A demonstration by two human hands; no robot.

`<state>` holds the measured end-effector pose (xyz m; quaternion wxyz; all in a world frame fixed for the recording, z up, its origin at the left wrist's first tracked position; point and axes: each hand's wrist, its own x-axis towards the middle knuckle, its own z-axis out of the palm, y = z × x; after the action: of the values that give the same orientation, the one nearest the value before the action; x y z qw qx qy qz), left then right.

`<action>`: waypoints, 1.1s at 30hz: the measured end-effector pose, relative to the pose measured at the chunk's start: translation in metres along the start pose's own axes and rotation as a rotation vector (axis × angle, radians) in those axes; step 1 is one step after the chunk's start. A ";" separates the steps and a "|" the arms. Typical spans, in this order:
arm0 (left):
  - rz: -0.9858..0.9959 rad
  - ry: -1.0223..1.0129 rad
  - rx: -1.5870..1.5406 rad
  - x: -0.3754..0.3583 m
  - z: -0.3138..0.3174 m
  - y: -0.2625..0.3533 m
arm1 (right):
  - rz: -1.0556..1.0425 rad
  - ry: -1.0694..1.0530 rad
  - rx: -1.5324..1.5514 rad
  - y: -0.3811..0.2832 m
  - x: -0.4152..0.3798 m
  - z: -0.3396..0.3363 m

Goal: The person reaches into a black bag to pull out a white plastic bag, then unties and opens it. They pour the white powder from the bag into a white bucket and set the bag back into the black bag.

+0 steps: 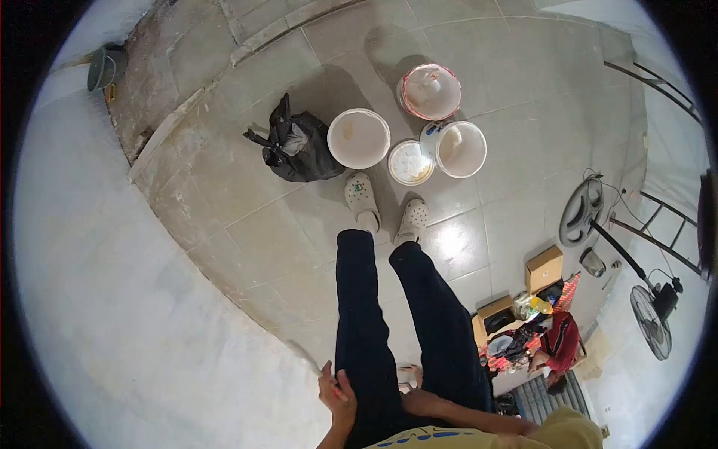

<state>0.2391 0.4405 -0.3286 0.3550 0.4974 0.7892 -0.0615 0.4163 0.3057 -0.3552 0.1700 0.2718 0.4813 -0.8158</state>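
Note:
My left hand is beside my left thigh, at the edge of the dark trousers. Its fingers are curled, and a small reddish bit shows in them, too small to name. My right hand rests at the inner side of my right thigh, its fingers mostly hidden. Between my legs a small white and reddish thing shows in part. Past my pale clogs stand a white bucket, a red-rimmed bucket and another white bucket. A stained round lid or tub adjoins the last one.
A tied black plastic bag leans by the white bucket. At right are a fan, a ladder, an open cardboard box and a person in red. A dark bucket stands far left; a pale wall runs along my left.

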 end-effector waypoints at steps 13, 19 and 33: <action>0.449 0.232 -0.261 0.301 0.128 0.004 | -0.185 0.539 -0.840 0.157 0.147 -0.302; 0.722 0.509 0.104 0.384 0.122 0.005 | -0.229 1.027 -0.815 0.052 0.235 -0.537; 1.020 0.104 0.468 0.566 0.114 -0.036 | -0.279 0.892 -0.884 0.049 0.441 -0.539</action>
<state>0.1229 0.7906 -0.7735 0.1806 0.8838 0.4306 -0.0310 0.2435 0.7481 -0.8667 -0.0580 0.4241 0.8274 -0.3636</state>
